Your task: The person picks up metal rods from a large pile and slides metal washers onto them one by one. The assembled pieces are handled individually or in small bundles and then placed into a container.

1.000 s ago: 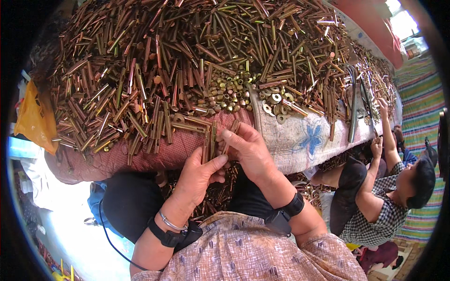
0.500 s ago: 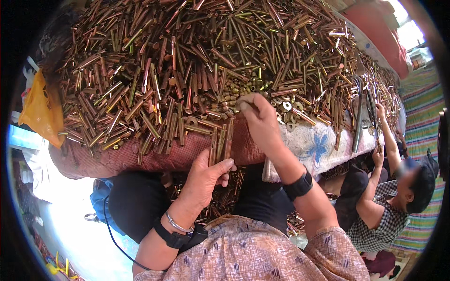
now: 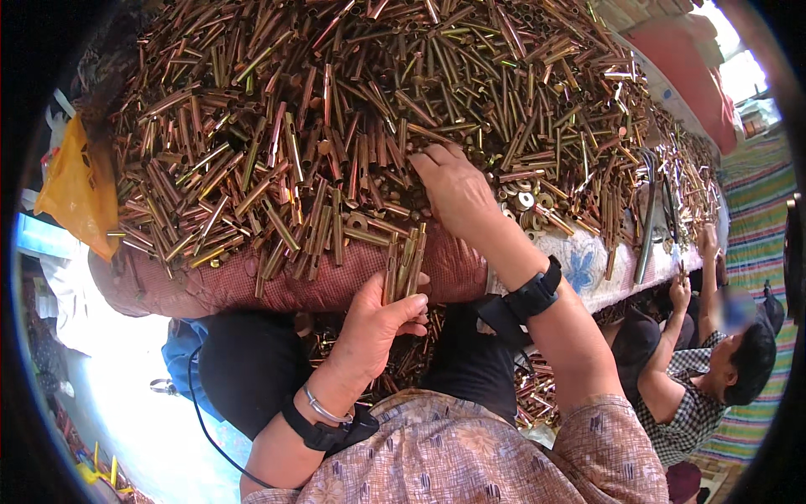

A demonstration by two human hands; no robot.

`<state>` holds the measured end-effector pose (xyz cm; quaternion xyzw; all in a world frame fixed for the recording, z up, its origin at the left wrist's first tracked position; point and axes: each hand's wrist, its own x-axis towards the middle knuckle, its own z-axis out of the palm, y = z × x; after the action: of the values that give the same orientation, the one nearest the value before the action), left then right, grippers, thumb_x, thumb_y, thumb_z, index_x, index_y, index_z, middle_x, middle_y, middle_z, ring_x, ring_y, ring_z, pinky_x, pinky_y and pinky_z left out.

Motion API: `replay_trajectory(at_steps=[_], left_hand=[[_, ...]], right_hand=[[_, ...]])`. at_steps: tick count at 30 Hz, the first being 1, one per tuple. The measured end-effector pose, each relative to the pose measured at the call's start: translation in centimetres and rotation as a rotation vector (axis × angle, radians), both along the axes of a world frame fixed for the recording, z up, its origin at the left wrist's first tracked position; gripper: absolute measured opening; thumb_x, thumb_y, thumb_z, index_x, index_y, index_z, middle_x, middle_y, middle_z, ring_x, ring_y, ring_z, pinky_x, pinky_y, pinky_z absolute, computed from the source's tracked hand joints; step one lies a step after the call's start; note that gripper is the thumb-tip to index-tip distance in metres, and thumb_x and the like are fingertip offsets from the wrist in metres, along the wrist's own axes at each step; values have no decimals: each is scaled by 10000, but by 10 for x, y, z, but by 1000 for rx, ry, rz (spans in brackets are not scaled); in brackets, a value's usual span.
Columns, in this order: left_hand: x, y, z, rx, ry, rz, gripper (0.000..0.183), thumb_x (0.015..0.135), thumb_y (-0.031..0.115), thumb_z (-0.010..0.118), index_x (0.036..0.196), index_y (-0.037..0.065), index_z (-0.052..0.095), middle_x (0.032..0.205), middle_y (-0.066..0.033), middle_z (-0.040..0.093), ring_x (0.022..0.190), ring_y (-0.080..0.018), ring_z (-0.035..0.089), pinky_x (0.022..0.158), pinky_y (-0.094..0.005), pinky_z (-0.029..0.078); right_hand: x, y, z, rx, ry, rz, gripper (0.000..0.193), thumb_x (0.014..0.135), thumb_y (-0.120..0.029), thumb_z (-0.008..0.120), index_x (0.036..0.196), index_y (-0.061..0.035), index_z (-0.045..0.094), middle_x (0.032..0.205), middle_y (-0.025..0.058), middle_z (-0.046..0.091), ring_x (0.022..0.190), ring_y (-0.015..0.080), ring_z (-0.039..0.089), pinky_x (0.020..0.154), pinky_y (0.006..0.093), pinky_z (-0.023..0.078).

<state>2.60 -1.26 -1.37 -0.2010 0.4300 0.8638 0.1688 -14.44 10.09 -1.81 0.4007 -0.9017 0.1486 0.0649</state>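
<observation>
My left hand (image 3: 369, 323) is closed around several upright brass-coloured metal sleeves (image 3: 405, 267) with slots near their tops, held in front of the padded edge. Farther up and to the right, my right hand (image 3: 457, 191) reaches palm down onto the heap, over a cluster of small brass-coloured nuts. Its fingers look bent and slightly apart, with the fingertips hidden among the small parts. Just right of it lie several flat washers (image 3: 526, 200). A large heap of metal tubes (image 3: 336, 92) spreads around and beyond both hands.
A red padded roll (image 3: 210, 281) and a white cloth with a blue flower (image 3: 579, 267) line the near edge. Black-handled pliers (image 3: 649, 210) lie at right. A yellow plastic bag (image 3: 80, 189) hangs at left. A co-worker in a checked shirt (image 3: 693, 437) sits at right, handling parts.
My right hand has gone from a pinch above the small nuts to reaching down over them, covering them. The left hand still holds the sleeves, almost unmoved. The co-worker's hands have shifted lower.
</observation>
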Motion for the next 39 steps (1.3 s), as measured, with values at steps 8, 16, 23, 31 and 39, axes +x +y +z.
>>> replay_trajectory(at_steps=[8, 16, 23, 31, 39], left_hand=[[1, 2, -1, 14, -13, 31, 179, 778, 72, 614, 910, 77, 493, 763, -6, 553, 656, -98, 556, 571, -231, 491], [1, 1, -1, 1, -18, 49, 182, 745, 59, 646, 842, 88, 495, 714, -5, 546, 607, -98, 536, 526, -222, 464], [0, 1, 1, 17, 20, 87, 151, 755, 68, 631, 827, 88, 500, 674, 3, 521, 575, -90, 505, 504, -234, 442], [1, 0, -1, 24, 18, 113, 148, 769, 81, 623, 842, 87, 494, 696, 8, 518, 598, -91, 515, 526, -241, 446], [3, 0, -1, -3, 8, 121, 120, 802, 102, 597, 873, 93, 502, 737, 6, 528, 640, -99, 539, 545, -245, 468]], right_hand=[[12, 15, 7, 35, 118, -97, 295, 652, 26, 548, 944, 0, 511, 920, 162, 539, 903, 342, 516, 758, 392, 433], [27, 6, -4, -499, -250, -233, 247, 749, -19, 574, 985, 6, 503, 933, 198, 547, 864, 376, 531, 728, 404, 435], [28, -23, -6, -364, -99, -211, 279, 696, -26, 616, 959, -6, 523, 895, 194, 534, 811, 387, 533, 707, 403, 442], [14, -24, -6, -39, 6, -186, 150, 743, -91, 560, 857, -5, 513, 841, 173, 537, 780, 364, 552, 665, 423, 460], [34, 7, 15, -78, -6, -279, 111, 769, -93, 544, 823, 1, 522, 836, 164, 558, 767, 357, 569, 640, 412, 464]])
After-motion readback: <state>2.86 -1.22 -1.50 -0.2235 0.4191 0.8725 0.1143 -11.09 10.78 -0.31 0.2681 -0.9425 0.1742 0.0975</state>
